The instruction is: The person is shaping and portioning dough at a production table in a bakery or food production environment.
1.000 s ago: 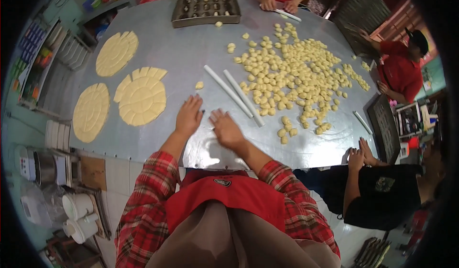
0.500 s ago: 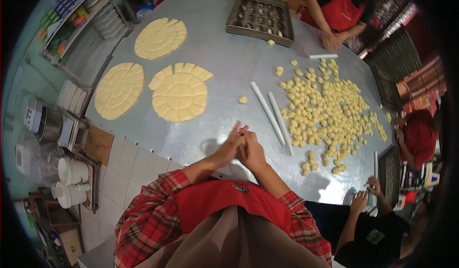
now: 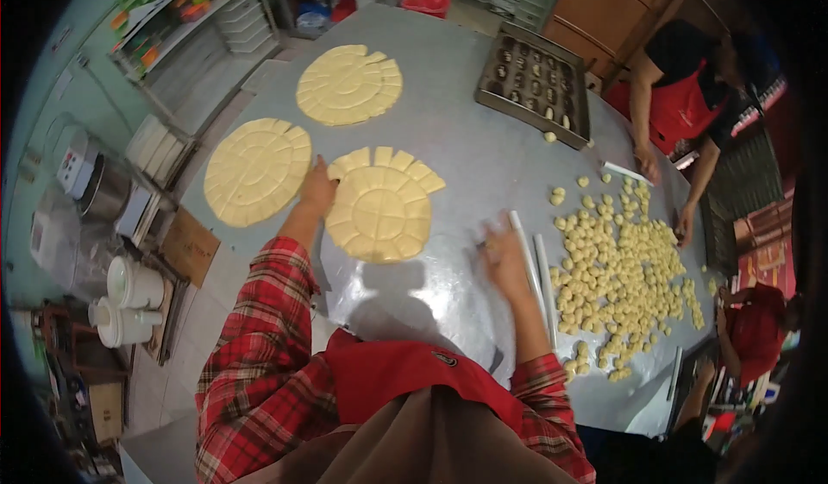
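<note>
My left hand [image 3: 319,189] reaches between two flat, scored rounds of pale yellow dough. Its index finger is stretched out, and the hand sits against the left edge of the middle dough round [image 3: 381,212]. Beyond it lies the left dough round [image 3: 257,172]; a third dough round [image 3: 349,84] is farther back. My right hand [image 3: 504,260] is low over the metal table, just left of two white rods [image 3: 529,264]. Motion smears its fingers, and whatever may be under them is hidden.
Many small dough balls [image 3: 617,268] crowd the right side of the metal table [image 3: 466,139]. A dark baking tray [image 3: 535,83] with filled rows stands at the back. A co-worker in a red apron [image 3: 668,113] reaches toward the balls; another person [image 3: 759,333] is at the right.
My hands, together at the near edge before, have parted: the left to the dough rounds, the right toward the rods. The lone dough ball left of the rods no longer shows.
</note>
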A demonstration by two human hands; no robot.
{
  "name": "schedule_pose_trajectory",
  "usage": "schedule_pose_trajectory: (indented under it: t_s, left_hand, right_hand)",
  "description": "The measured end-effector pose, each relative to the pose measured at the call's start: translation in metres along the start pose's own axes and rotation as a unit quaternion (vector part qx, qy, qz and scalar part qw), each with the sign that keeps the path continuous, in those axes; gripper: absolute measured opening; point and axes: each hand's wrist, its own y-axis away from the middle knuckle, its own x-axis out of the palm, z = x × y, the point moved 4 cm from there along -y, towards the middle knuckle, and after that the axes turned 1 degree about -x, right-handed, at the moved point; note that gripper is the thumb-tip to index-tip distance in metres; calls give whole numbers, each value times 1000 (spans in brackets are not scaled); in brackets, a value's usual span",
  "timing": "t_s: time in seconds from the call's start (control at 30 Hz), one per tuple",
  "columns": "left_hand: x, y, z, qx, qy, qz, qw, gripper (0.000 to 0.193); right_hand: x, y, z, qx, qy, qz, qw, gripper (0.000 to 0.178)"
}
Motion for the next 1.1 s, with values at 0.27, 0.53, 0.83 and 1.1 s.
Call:
schedule_pose_trajectory:
  t_s: [0.27, 0.53, 0.83, 1.1]
  left_hand:
    - [19, -26, 12, -155, 328, 131, 923, 17]
    - [-83, 0, 96, -62, 662, -148, 732, 23]
    - [-68, 275, -206, 52, 527, 434, 729, 18]
    - [-28, 326, -214, 125, 415, 503, 748, 7]
  right_hand:
    - [73, 102, 84, 21, -163, 114, 980, 43]
    - [45, 137, 69, 30, -141, 105, 984, 40]
    - [-88, 71, 134, -151, -55, 9, 987, 60]
    - [-81, 138, 127, -103, 44, 140, 984, 46]
